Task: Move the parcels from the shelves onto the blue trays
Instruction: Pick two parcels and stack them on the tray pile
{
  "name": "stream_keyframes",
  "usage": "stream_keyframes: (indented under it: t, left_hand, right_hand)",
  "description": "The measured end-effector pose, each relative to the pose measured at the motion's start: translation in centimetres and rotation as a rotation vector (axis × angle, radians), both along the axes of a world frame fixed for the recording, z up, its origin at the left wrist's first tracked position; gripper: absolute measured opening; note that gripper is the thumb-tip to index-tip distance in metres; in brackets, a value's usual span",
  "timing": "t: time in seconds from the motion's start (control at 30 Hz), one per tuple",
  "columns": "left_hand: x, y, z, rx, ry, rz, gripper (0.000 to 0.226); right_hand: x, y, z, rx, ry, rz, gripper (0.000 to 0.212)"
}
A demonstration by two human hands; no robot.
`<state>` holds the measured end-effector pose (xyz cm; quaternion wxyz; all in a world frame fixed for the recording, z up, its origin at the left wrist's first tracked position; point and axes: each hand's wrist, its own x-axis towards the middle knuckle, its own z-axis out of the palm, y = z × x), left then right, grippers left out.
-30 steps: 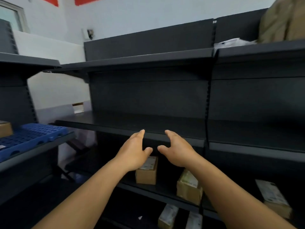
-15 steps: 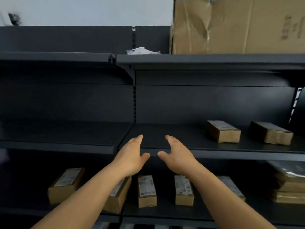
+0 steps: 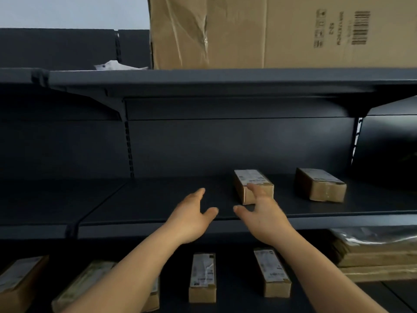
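Observation:
Two small cardboard parcels lie on the dark middle shelf (image 3: 171,199): a labelled parcel (image 3: 248,180) near the centre and a second parcel (image 3: 320,184) to its right. My right hand (image 3: 264,213) reaches over the shelf edge, fingers spread, its fingertips in front of the labelled parcel's near end; contact is unclear. My left hand (image 3: 191,215) hovers open to its left, above bare shelf. Several more labelled parcels sit on the lower shelf, among them one (image 3: 203,276) and another (image 3: 270,272) between my forearms. No blue tray is in view.
A big cardboard carton (image 3: 282,32) fills the top shelf, with a white bag (image 3: 117,65) beside it. Flat wrapped packs (image 3: 379,251) are stacked at the lower right. The upper shelf's edge (image 3: 203,80) overhangs the middle shelf.
My view has swung right along the shelving; the blue tray has left the frame. Both hands moved forward over the middle shelf, and the right hand has come up to the labelled parcel.

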<state>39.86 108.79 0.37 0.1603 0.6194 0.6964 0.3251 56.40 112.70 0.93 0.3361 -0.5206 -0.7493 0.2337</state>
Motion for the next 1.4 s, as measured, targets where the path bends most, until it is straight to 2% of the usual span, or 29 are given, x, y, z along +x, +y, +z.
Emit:
stream_keyframes:
  t: [0.17, 0.3, 0.5, 0.63, 0.77, 0.9, 1.03, 1.1, 1.17, 1.3, 1.4]
  left_hand:
    - [2.5, 4.2, 0.1, -0.039, -0.066, -0.071, 0.075]
    - [3.7, 7.6, 0.3, -0.059, -0.070, -0.107, 0.078]
    - [4.2, 12.5, 1.4, -0.120, -0.012, -0.081, 0.069]
    - [4.2, 15.6, 1.0, -0.187, 0.009, -0.081, 0.072]
    - [5.1, 17.0, 0.6, -0.139, -0.177, -0.131, 0.060]
    - [6.2, 17.6, 1.1, -0.026, -0.371, -0.227, 0.045]
    - [7.5, 18.3, 1.7, 0.014, -0.527, -0.257, 0.044]
    - [8.2, 18.5, 1.7, 0.007, -0.542, -0.245, 0.044]
    - [9.0, 18.5, 1.7, -0.005, -0.548, -0.222, 0.044]
    - [10.7, 18.8, 1.7, 0.004, -0.539, -0.176, 0.040]
    - [12.0, 19.0, 1.7, 0.001, -0.530, -0.109, 0.042]
  right_hand:
    - [2.3, 3.2, -0.4, 0.100, 0.075, -0.154, 0.079]
    - [2.4, 5.7, -0.3, 0.015, -0.004, -0.227, 0.085]
    - [2.2, 9.1, 0.3, -0.077, -0.042, -0.267, 0.077]
    - [1.7, 10.7, 0.5, -0.108, -0.039, -0.273, 0.067]
    - [1.9, 11.3, 0.3, -0.044, -0.012, -0.257, 0.053]
    - [3.0, 11.9, 0.7, 0.056, -0.014, -0.278, 0.048]
    - [4.7, 13.2, 1.0, 0.182, -0.056, -0.285, 0.042]
    - [6.1, 13.8, 1.2, 0.271, -0.100, -0.354, 0.051]
    - [7.9, 14.4, 1.4, 0.291, -0.167, -0.420, 0.071]
    - [12.1, 16.1, 1.6, 0.157, -0.307, -0.530, 0.103]
    - [14.4, 17.5, 1.4, 0.007, -0.262, -0.548, 0.114]
